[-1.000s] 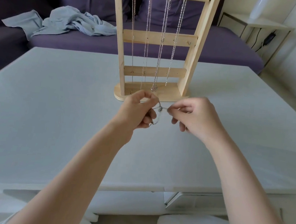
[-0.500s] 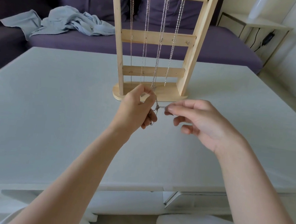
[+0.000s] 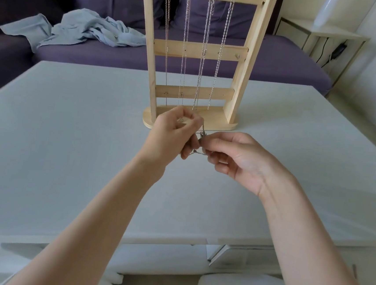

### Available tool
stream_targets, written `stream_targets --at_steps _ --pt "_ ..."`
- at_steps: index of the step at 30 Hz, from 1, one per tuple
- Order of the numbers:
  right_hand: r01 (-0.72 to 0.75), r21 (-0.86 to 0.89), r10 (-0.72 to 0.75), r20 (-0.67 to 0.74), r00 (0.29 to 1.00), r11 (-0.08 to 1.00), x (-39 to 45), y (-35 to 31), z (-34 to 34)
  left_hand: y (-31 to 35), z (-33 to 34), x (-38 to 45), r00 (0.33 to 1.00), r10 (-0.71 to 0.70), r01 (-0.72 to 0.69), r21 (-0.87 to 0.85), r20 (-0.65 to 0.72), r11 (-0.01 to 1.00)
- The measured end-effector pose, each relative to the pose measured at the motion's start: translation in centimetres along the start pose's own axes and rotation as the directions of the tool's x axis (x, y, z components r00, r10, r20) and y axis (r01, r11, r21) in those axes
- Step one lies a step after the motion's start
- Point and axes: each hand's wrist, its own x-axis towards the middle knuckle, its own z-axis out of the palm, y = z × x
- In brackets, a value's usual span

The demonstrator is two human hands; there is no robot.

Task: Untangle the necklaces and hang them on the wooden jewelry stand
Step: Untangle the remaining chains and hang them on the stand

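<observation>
A wooden jewelry stand (image 3: 244, 62) rises upright at the far middle of the white table (image 3: 67, 142). Several silver necklaces (image 3: 203, 52) hang from the hooks on its top bar; one hook at the right end is bare. Just in front of the stand's base, my left hand (image 3: 171, 136) and my right hand (image 3: 233, 158) are close together and both pinch a thin silver necklace (image 3: 202, 134), most of which is hidden in my fingers. A short piece of chain with a clasp shows between my two hands.
A purple sofa (image 3: 121, 58) runs behind the table, with a crumpled light-blue cloth (image 3: 83, 29) lying on it. A small side table (image 3: 326, 36) with a cable stands at the back right. White chair parts show below the table's near edge.
My right hand has turned palm up and moved in against the left hand. My left hand has stayed in front of the stand's base, still pinching the chain.
</observation>
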Motion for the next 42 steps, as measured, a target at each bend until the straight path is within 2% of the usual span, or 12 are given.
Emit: stream_targets --at_steps 3,6,8,10,13,16,22,26,30,33,37,42 --pt "0.067 -0.255 -0.1 -0.12 0.988 0.965 0.0 0.2 0.3 -0.2 0.1 -0.1 0.998 -0.047 0.049 -0.038 0.033 0.998" --pt "0.112 -0.53 -0.269 -0.229 0.936 0.841 0.2 0.5 0.8 -0.5 0.7 -0.2 0.994 -0.096 0.098 -0.026 0.054 0.995" --pt "0.134 -0.605 -0.339 -0.238 0.91 0.785 0.2 0.5 0.9 -0.7 0.9 -0.1 0.992 -0.122 0.123 -0.037 0.034 0.992" --pt "0.158 -0.614 -0.354 -0.211 0.911 0.773 0.1 0.4 0.9 -0.8 0.9 0.1 0.991 -0.136 0.135 -0.052 -0.006 0.989" --pt "0.182 -0.547 -0.316 -0.16 0.935 0.817 -0.2 -0.1 0.8 -1.0 0.8 0.3 0.995 -0.084 0.084 -0.003 -0.06 0.996" --pt "0.151 -0.369 -0.226 -0.168 0.96 0.917 -0.2 -0.2 0.6 -1.0 0.6 0.4 0.997 -0.008 0.013 0.067 -0.08 0.998" --pt "0.061 -0.335 -0.141 -0.219 0.966 0.94 0.1 0.5 0.6 -0.6 1.5 -0.5 0.987 0.143 -0.154 0.212 0.069 0.965" --pt "0.135 -0.254 -0.201 -0.251 0.947 0.958 0.2 0.3 0.5 -0.4 1.6 -0.5 0.994 0.098 -0.104 0.126 0.054 0.987" --pt "0.174 -0.2 -0.193 -0.084 0.978 0.964 -0.4 -0.3 0.3 -0.4 0.8 0.0 0.997 0.075 -0.074 0.062 -0.019 0.995" --pt "0.163 -0.074 -0.165 -0.034 0.986 0.984 -0.5 -0.6 -0.1 -0.2 0.2 0.2 0.998 0.057 -0.056 0.022 -0.032 0.998" --pt "0.144 0.063 -0.144 -0.013 0.99 0.988 -0.6 -0.6 -0.4 0.1 0.1 0.0 0.997 0.072 -0.072 0.029 0.014 0.997" --pt "0.109 0.115 -0.107 -0.028 0.994 0.987 -0.5 -0.4 -0.3 0.2 0.3 -0.3 0.993 0.09 -0.094 0.052 0.076 0.994"
